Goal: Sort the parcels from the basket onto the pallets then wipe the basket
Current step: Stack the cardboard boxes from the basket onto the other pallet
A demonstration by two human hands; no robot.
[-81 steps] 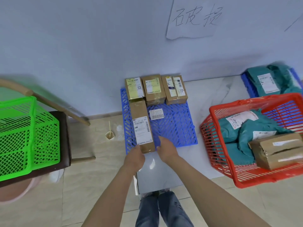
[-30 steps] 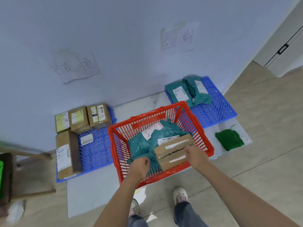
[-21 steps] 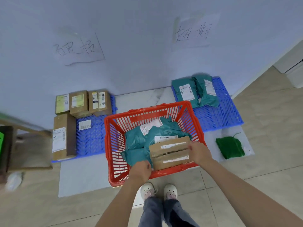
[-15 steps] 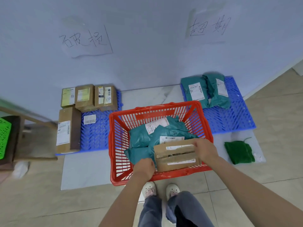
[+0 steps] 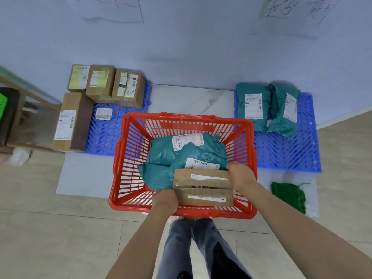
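A red basket stands on the floor in front of me. Inside lie teal mailer bags and a torn brown cardboard box on top at the near side. My left hand grips the box's near left corner; my right hand grips its far right end. The left blue pallet carries several brown boxes. The right blue pallet carries two teal bags.
A green cloth lies on the floor right of the basket. A wooden chair with a green basket stands at the far left. Paper signs hang on the wall above each pallet. My legs are below the basket.
I turned from the left pallet to the red basket. Both hands closed on the torn cardboard box, and the view has dropped closer over the basket.
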